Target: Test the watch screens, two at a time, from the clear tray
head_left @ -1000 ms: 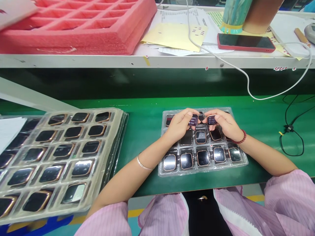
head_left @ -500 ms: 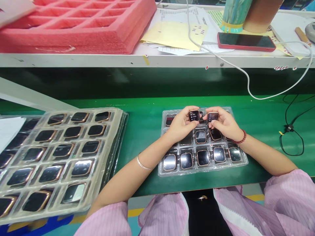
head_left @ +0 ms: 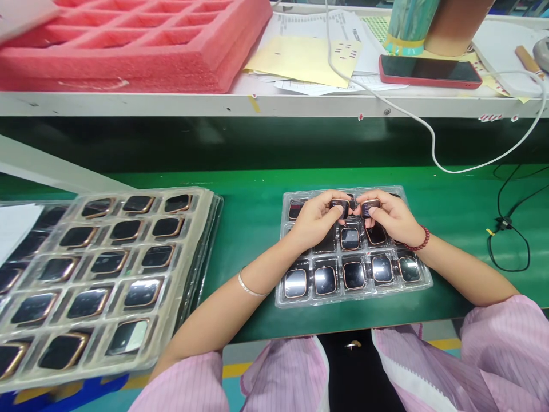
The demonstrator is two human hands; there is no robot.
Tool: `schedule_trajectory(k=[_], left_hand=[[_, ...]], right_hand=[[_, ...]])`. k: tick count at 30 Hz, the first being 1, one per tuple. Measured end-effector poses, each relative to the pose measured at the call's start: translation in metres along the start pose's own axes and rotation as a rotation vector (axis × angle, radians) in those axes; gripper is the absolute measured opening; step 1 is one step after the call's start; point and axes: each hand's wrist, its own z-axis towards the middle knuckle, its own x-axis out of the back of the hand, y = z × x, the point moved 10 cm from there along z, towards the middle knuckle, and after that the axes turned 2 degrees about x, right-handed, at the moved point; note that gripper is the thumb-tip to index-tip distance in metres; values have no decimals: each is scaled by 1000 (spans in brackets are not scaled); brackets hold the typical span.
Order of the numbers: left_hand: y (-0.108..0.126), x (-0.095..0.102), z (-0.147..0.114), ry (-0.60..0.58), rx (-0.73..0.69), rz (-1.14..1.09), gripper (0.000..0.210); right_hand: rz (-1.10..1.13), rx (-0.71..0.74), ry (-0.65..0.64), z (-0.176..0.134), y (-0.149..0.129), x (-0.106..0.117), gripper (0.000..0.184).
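My left hand (head_left: 318,220) is closed round a smartwatch body (head_left: 342,205) with a gold rim, its thumb lying across the dark screen. In my right hand (head_left: 392,217) is a second such smartwatch body (head_left: 366,208), the thumb at its screen's edge; small lit marks show on the glass. Both are held side by side above a clear plastic tray (head_left: 278,301). Several more watch bodies, such as this dark-screened one (head_left: 354,276), sit in the tray's pockets. My hands hide part of the upper rows.
To the left stands a stack of plastic trays (head_left: 189,274) filled with watch bodies. On the shelf (head_left: 309,106) lie pink foam (head_left: 206,68), papers (head_left: 300,57) and a red-edged phone (head_left: 431,73). A white cable (head_left: 433,143) hangs over the shelf's edge; a black cable (head_left: 504,223) lies at right.
My left thumb has moved up onto the screen of its watch body, and that hand has dipped slightly. The right watch body has turned a little, with my right thumb now at its screen.
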Motion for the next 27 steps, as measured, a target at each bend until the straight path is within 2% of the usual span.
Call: schedule_trajectory(k=[27], left_hand=[[1, 0, -1, 11, 29, 16, 19]], right_hand=[[-22, -15, -5, 0, 2, 0, 20]])
